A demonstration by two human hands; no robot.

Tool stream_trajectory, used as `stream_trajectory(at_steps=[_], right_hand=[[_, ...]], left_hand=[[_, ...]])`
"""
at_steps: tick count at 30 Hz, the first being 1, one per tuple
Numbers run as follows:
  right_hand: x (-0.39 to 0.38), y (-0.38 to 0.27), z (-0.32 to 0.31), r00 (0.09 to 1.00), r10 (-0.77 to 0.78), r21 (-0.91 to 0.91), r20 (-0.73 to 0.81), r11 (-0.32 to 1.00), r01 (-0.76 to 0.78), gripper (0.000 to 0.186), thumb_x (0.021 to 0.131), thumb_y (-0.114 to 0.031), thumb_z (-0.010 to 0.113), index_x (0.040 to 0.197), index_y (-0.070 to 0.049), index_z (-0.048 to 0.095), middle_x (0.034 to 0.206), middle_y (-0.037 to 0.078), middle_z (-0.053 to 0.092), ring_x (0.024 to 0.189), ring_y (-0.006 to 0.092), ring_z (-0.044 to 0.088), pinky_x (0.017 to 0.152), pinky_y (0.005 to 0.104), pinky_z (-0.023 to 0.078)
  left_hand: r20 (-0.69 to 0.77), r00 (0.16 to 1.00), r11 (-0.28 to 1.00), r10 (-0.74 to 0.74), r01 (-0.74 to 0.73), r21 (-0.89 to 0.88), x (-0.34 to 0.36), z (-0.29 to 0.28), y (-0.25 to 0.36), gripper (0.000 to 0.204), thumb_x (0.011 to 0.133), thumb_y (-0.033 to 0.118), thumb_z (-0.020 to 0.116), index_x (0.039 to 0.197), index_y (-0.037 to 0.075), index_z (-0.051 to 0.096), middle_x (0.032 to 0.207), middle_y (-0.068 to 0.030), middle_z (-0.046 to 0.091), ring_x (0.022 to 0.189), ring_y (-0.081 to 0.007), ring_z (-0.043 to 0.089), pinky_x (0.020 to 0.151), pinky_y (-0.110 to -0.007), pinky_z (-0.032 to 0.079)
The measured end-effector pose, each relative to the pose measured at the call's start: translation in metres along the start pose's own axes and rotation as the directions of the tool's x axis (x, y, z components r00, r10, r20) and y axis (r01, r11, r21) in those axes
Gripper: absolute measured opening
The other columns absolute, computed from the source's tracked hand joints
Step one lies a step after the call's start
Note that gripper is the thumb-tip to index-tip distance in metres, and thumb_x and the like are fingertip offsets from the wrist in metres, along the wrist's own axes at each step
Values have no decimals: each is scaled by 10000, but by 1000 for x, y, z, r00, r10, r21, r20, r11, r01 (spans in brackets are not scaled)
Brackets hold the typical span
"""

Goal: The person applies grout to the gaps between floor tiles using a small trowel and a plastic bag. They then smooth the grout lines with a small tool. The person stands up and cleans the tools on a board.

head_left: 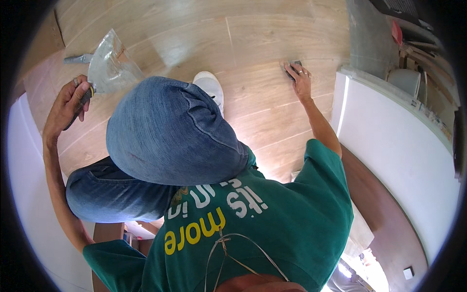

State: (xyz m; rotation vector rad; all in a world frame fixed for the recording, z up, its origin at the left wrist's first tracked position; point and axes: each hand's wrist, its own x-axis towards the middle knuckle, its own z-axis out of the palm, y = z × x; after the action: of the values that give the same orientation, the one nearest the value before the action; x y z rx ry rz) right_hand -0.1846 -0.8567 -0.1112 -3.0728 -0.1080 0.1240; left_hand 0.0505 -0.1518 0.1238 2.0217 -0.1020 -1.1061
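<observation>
My left hand (68,104), held up at the left, is closed round a dark-handled tool with a yellow band (82,103). Its working end is too small to make out. Just past those fingers lies a clear plastic bag (113,63) with something brownish inside. A grey-handled object (78,59) sticks out beside the bag. Reaching out at the right, my right hand (300,82) presses a small dark pad (293,68) against the wood-look floor (258,44). The fingers wrap over the pad and hide most of it.
My bent knee in jeans (170,131) and a white shoe (210,88) stand between the hands. A low white partition (389,121) bounds the right side; behind it are stacked boards and clutter (428,68). A white panel (29,185) runs along the left.
</observation>
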Motion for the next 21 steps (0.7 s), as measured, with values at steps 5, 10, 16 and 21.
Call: stream_trajectory(at_steps=[5,10,16,21], right_hand=[[22,22,-20,994,-68,-48,80,996,72,689,798,25,657,1380,-343,644,1317,-15,652,1230,255,583,1068,493,412],[25,4,-11,1000,-25,-25,10,999,25,633,816,15,654,1347,-331,671,1266,-30,674,1210,239,596,1059,503,408],[2,33,-32,995,-13,-39,104,999,17,661,798,48,640,1354,-309,665,1279,-1,657,1206,276,591,1049,512,412],[2,24,-16,1000,22,-63,-12,998,-23,647,810,25,649,1356,-323,663,1257,-20,668,1196,247,600,1083,496,390]], left_hand=[[44,997,998,60,-62,33,7,-4,-7,374,1109,438,448,984,100,547,665,19,507,528,-52,497,453,-209,442],[-1,1000,1000,15,-15,16,-3,-2,-10,373,1107,437,457,968,102,547,667,18,512,540,-51,504,449,-209,441],[4,1000,1000,14,-14,26,-3,0,-4,364,1105,424,474,944,106,547,664,20,510,554,-40,512,455,-207,448],[7,1000,1000,21,-21,0,-1,2,-9,368,1103,427,477,938,104,542,652,18,507,535,-45,506,453,-210,450]])
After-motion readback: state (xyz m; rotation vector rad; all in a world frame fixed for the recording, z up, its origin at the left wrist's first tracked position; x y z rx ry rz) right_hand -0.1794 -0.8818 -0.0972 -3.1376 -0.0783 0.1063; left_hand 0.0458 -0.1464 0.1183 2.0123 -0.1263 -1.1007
